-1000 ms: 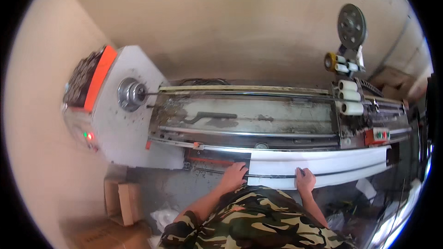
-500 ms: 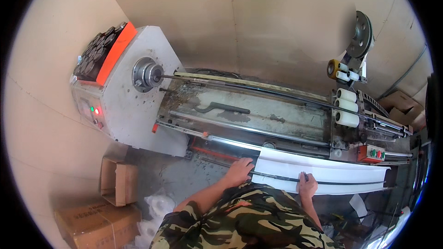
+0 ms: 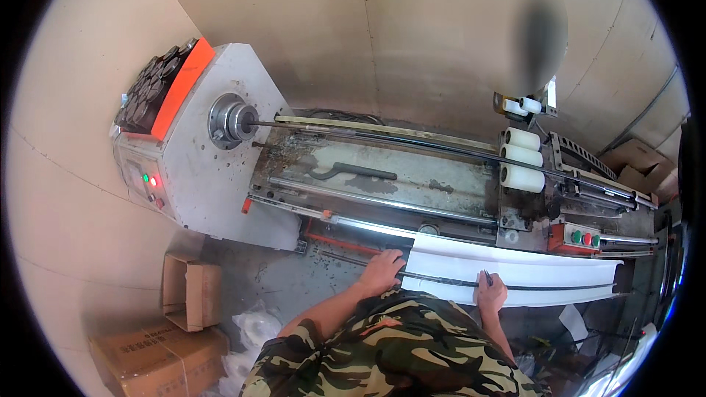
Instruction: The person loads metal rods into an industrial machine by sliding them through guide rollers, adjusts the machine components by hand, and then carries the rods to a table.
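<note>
A white sheet (image 3: 456,250) lies lengthwise in the trough along the machine's near side, its edges curving up. A thin dark rod (image 3: 544,287) runs along it. My left hand (image 3: 381,272) is at the sheet's left end, fingers pressed together and curled over the rod where it comes out from under them. Their undersides are hidden. Farther right, my right hand (image 3: 491,294) lies over the rod with its fingers closed. A short dark pen-like tool (image 3: 487,277) sticks up between them; its exact kind is too small to tell.
The machine's headstock (image 3: 235,121) stands left, with a long shaft (image 3: 368,136) reaching right. A hook wrench (image 3: 360,170) lies on the bed. White rollers (image 3: 522,158) and a red button box (image 3: 577,237) sit on a carriage. Cartons (image 3: 158,360) are at lower left.
The carriage with its white rollers and red button box has moved left along the bed. The wheel above it is now a blurred dark patch. Both hands have stayed nearly in place.
</note>
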A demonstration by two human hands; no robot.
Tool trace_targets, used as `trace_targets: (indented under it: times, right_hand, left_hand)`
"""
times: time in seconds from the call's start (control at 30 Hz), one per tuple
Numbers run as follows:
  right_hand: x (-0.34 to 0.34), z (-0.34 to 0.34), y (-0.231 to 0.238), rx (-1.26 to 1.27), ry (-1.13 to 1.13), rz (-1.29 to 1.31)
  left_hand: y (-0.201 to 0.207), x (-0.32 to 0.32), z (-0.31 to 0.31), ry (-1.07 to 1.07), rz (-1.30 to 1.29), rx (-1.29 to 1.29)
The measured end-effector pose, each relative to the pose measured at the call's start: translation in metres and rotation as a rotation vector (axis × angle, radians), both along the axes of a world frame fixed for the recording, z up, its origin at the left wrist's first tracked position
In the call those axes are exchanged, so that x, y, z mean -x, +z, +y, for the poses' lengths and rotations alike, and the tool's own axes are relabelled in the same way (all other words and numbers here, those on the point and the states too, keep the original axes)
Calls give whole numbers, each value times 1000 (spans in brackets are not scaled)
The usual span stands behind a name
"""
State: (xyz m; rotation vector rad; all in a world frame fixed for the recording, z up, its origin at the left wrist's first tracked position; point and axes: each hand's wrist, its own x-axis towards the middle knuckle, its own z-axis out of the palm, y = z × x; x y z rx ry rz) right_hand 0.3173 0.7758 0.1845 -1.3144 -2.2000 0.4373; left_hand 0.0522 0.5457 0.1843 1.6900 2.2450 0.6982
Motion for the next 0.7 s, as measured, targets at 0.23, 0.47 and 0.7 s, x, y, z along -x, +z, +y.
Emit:
trace_targets:
  times: [0.23, 0.47, 0.7]
  right_hand:
    - [-12, -53, 4, -24, -69, 47]
    - [-28, -114, 9, -19, -152, 66]
    - [-45, -168, 33, -17, -224, 76]
  left_hand:
    - [0, 0, -35, -56, 35, -16]
    - [-1, -1, -77, -127, 83, -73]
    - [18, -10, -113, -178, 81, -110]
